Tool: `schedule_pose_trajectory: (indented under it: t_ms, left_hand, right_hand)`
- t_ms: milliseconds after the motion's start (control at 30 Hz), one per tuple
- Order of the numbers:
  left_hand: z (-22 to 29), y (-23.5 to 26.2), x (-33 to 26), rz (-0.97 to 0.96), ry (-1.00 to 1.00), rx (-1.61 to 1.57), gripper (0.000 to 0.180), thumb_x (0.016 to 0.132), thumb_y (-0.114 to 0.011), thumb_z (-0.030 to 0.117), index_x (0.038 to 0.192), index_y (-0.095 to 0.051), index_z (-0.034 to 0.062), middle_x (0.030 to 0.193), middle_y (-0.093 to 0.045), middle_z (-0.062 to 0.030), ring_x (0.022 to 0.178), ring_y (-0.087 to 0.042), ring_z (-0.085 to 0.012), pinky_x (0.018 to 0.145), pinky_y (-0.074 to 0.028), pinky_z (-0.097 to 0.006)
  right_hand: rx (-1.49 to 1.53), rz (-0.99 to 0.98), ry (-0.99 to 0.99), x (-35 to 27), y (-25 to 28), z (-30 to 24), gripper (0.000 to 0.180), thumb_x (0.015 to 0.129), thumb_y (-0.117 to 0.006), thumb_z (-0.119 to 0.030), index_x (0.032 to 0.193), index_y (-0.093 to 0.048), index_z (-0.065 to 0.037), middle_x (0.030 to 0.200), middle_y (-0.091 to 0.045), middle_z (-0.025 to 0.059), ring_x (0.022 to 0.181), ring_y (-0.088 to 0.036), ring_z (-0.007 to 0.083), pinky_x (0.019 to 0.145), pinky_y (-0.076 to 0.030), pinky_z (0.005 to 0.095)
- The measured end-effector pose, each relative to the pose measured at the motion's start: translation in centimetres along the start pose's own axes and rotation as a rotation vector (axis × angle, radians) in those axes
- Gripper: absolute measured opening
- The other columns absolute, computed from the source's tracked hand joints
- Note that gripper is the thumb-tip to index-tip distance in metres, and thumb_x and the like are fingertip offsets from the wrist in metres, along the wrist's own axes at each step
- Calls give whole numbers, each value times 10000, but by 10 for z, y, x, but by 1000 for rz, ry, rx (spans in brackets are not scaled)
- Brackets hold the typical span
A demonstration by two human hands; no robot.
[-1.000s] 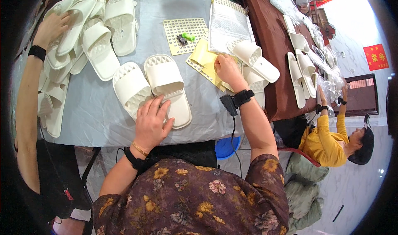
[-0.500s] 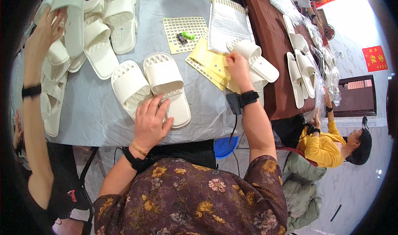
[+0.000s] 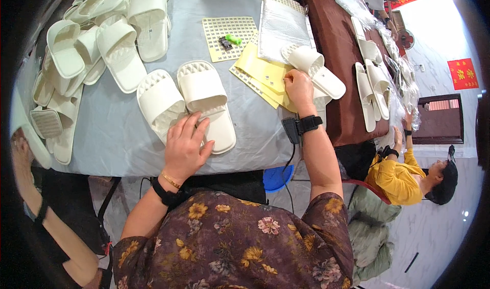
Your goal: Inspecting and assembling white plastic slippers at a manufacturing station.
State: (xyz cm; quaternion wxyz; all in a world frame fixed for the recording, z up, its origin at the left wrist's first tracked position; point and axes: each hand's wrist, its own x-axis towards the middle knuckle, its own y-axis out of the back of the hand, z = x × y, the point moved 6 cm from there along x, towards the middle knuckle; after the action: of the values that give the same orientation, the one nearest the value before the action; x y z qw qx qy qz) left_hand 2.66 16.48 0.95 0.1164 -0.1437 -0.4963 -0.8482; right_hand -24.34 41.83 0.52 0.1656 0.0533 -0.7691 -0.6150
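Note:
A pair of cream slippers lies in front of me, the left slipper [image 3: 162,97] angled against the right slipper [image 3: 204,92]. My left hand [image 3: 188,142] rests over their inner edges, fingers stretched out and slightly apart. Over the right edge of a mostly bare yellow sticker sheet [image 3: 263,73], my right hand [image 3: 300,90] has its thumb and fingers pinched together. Whatever is between those fingertips is too small to make out. Another cream slipper [image 3: 309,59] lies just beyond the right hand, partly on a second one.
Many cream slippers [image 3: 117,49] are heaped at the left. A fuller sticker sheet [image 3: 214,29] carries small black and green items [image 3: 232,40]. A clear plastic-covered stack [image 3: 283,29] lies beyond. At the left edge, a co-worker's hand [image 3: 23,154] holds a slipper [image 3: 30,131]. Someone in yellow [image 3: 395,182] works at the brown-covered table [image 3: 347,100].
The co-worker's arm at the left has drawn back from the slipper heap to the table's near left edge, bringing a slipper along. My hands have kept nearly the same places.

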Motion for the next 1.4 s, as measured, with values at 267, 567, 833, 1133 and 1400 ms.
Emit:
schedule_pose_trajectory:
  t_ms: [267, 567, 833, 1133, 1400]
  left_hand:
    - [0, -1, 3, 8, -12, -26, 507, 809, -707, 274, 1272, -612, 89, 1343, -560, -114, 1226, -507, -316, 1008, -388, -435]
    - [0, 0, 3, -10, 8, -20, 504, 795, -723, 270, 1255, -625, 91, 1344, -557, -99, 1233, -512, -294, 1007, -385, -430]
    - [-3, -2, 1, -1, 7, -32, 507, 795, -729, 273, 1253, -624, 86, 1343, -556, -102, 1240, -509, -295, 1012, -396, -438]
    - [-3, -2, 1, 1, 4, -34, 520, 796, -732, 287, 1261, -619, 83, 1336, -557, -104, 1235, -510, -296, 1010, -398, -435]
    - [-2, -2, 1, 6, 6, -28, 518, 805, -722, 298, 1265, -621, 81, 1336, -559, -113, 1236, -506, -299, 1022, -391, -436]
  right_hand:
    - [138, 88, 62, -11, 13, -6, 110, 879, -616, -112, 891, -643, -6, 887, -661, 184, 848, -647, 361, 761, -515, 452]
    - [530, -324, 411, -83, 16, -158, 66, 877, -642, -70, 894, -615, -13, 840, -609, 160, 765, -615, 346, 684, -489, 414]
    - [377, -400, 486, -100, 2, -192, 67, 889, -616, -107, 924, -593, -54, 900, -612, 160, 855, -632, 389, 716, -517, 478]
    - [334, -363, 506, -103, 0, -198, 65, 892, -623, -104, 914, -593, -51, 903, -616, 153, 845, -631, 389, 699, -511, 481]
    - [423, -347, 375, -100, -8, -186, 141, 868, -669, -113, 940, -576, -37, 903, -628, 162, 832, -646, 370, 703, -522, 449]
